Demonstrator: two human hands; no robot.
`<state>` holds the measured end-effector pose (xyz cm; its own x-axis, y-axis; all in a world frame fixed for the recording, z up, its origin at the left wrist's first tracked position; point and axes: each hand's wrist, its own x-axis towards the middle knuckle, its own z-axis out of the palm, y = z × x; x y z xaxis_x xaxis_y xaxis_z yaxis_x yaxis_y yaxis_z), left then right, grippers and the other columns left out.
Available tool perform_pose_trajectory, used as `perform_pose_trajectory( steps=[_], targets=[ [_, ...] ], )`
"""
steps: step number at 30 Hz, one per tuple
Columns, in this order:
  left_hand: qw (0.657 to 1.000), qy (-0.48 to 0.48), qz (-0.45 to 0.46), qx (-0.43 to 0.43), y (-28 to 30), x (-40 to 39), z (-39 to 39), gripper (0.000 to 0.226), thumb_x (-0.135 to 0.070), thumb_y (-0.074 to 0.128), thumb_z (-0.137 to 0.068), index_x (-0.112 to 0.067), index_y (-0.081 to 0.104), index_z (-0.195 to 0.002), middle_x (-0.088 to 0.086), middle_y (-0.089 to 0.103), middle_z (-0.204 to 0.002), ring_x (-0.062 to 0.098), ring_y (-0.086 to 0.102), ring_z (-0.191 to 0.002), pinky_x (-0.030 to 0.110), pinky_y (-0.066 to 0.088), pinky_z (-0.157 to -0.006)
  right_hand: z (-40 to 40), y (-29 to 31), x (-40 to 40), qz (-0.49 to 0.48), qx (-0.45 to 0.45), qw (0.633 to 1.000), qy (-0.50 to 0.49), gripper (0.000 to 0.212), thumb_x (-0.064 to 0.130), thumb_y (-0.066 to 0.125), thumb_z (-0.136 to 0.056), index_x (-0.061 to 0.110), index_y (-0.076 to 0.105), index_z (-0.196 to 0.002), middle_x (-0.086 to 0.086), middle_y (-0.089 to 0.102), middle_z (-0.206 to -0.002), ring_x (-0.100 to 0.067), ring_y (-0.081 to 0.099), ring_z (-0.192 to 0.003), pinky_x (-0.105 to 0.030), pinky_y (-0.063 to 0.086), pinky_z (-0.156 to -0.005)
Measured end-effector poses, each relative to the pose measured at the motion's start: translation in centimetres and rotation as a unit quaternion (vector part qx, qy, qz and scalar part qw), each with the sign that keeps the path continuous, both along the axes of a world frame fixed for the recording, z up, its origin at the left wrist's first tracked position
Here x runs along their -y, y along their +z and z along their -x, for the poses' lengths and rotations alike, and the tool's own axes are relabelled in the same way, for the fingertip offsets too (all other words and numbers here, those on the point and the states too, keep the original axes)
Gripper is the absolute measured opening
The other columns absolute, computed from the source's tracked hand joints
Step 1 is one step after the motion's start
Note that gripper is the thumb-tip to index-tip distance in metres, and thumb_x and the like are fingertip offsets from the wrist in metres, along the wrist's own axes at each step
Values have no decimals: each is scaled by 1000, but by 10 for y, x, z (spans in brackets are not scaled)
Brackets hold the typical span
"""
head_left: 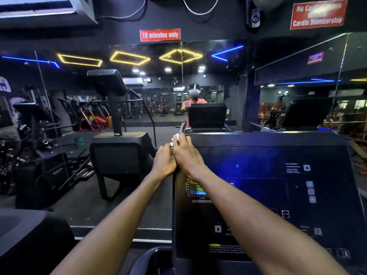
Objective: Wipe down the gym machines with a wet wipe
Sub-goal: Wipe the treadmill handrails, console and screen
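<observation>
Both hands are at the upper left corner of the treadmill console (268, 195), a large dark panel with a coloured chart at its left side and faint button icons to the right. The right hand (187, 155) lies palm down over the console's top left edge, fingers spread and extended, pressing the white wet wipe (176, 138) against the corner; only a small part of the wipe shows, at the fingertips and at the inner side of the hand. The left hand (164, 162) sits just beside the right, touching it, fingers curled round the console's left edge. Whether the left hand also holds part of the wipe cannot be told.

A second machine (119, 147) with a raised display stands to the left, well apart. A wall mirror (168, 96) ahead reflects the person behind the console. Above the mirror a red sign (160, 34) reads "15 minutes only"
</observation>
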<state>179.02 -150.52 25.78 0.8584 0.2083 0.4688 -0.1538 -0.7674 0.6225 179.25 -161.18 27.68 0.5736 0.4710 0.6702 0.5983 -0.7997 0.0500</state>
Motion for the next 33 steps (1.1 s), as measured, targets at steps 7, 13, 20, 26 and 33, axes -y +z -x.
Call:
perform_pose_trajectory(
  steps=[7, 13, 20, 26, 33],
  targets=[
    [998, -4, -59, 15, 13, 12, -1, 39, -26, 41, -104, -5, 47, -136, 21, 47, -126, 38, 48, -119, 44, 37, -107, -25, -5, 81, -20, 63, 989, -133, 60, 2, 57, -84, 0, 45, -143, -18, 56, -114, -34, 53, -95, -43, 50, -72],
    [998, 28, -63, 5, 20, 34, -17, 52, -42, 31, -101, -10, 39, -142, 22, 44, -140, 40, 37, -129, 48, 26, -109, -25, -7, 71, -23, 84, 988, -125, 52, 3, 51, -83, -2, 51, -135, -16, 57, -103, -32, 51, -87, -41, 45, -67],
    [987, 72, -142, 35, 24, 49, -14, 42, -38, 32, -103, -10, 44, -132, 17, 45, -133, 36, 36, -122, 56, 33, -101, -34, -14, 138, -18, 97, 979, -177, 54, 13, 39, -86, 3, 51, -138, -14, 58, -106, -32, 48, -87, -42, 40, -69],
    [959, 60, -265, 83, 32, 83, -27, 47, -43, 20, -99, -14, 55, -112, 13, 57, -117, 33, 51, -112, 51, 32, -103, -40, -7, 113, -5, 136, 985, -108, 41, 16, 45, -92, 3, 57, -129, -12, 61, -103, -31, 52, -86, -42, 43, -69],
    [949, 47, -304, 73, 38, 119, -42, 53, -45, 15, -99, -17, 59, -110, 12, 62, -115, 31, 56, -111, 52, 32, -105, -56, -15, 213, -23, 128, 977, -171, 50, 16, 43, -87, 5, 55, -134, -13, 58, -104, -32, 46, -85, -42, 35, -68]
  ],
)
